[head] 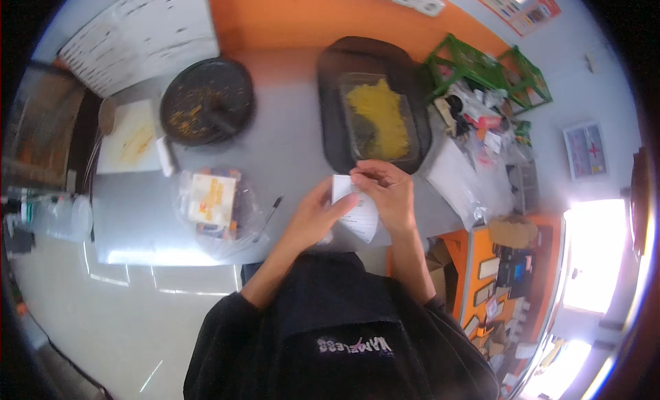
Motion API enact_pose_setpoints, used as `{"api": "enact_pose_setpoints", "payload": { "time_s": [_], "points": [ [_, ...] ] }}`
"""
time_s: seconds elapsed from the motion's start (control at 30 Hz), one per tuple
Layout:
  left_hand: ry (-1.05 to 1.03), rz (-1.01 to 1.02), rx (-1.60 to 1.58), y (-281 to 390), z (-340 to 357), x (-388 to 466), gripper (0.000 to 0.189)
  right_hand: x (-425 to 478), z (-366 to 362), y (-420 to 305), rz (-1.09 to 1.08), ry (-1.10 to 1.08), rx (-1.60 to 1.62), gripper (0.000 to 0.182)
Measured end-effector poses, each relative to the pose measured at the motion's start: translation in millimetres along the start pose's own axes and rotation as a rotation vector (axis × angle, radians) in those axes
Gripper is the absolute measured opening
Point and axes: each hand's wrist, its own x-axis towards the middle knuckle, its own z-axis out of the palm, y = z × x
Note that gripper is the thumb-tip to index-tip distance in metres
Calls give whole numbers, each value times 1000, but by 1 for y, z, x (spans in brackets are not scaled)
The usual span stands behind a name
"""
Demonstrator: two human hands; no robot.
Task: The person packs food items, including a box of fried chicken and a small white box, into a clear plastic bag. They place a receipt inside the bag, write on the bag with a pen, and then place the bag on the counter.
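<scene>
Between my two hands, over the near edge of a grey metal table (pixel 281 116), is a white paper slip (pixel 363 219) with printed writing. My left hand (pixel 317 211) holds its left side, thumb on top. My right hand (pixel 384 186) pinches its upper right part with fingertips. Just beyond my right hand lies a dark oval tray, and on it a clear rectangular container (pixel 356 147) holding yellow shredded food (pixel 381 116). To the left of my hands are a black pen (pixel 275 206) and a plastic bag with a white and orange packet (pixel 212 199).
A dark round pan (pixel 206 126) with food bits stands at the back left, beside a stained white cutting board (pixel 129 142). Plastic bags (pixel 459 178) and green crates (pixel 464 64) crowd the right side. Orange shelving (pixel 466 276) stands at the lower right.
</scene>
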Motion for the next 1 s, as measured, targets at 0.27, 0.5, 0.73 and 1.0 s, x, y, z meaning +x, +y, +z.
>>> {"api": "enact_pose_setpoints", "payload": {
  "time_s": [0.27,0.5,0.73,1.0],
  "points": [
    [226,121,473,0,-28,-37,22,-23,30,29,50,-116,29,23],
    [416,254,1194,29,-127,-124,31,-30,64,2,101,-310,224,24],
    [420,-294,1699,36,-198,-151,42,-49,225,24,548,-1053,319,37],
    [264,-290,1773,34,-237,-170,75,-34,273,89,340,-737,35,24]
  ]
}}
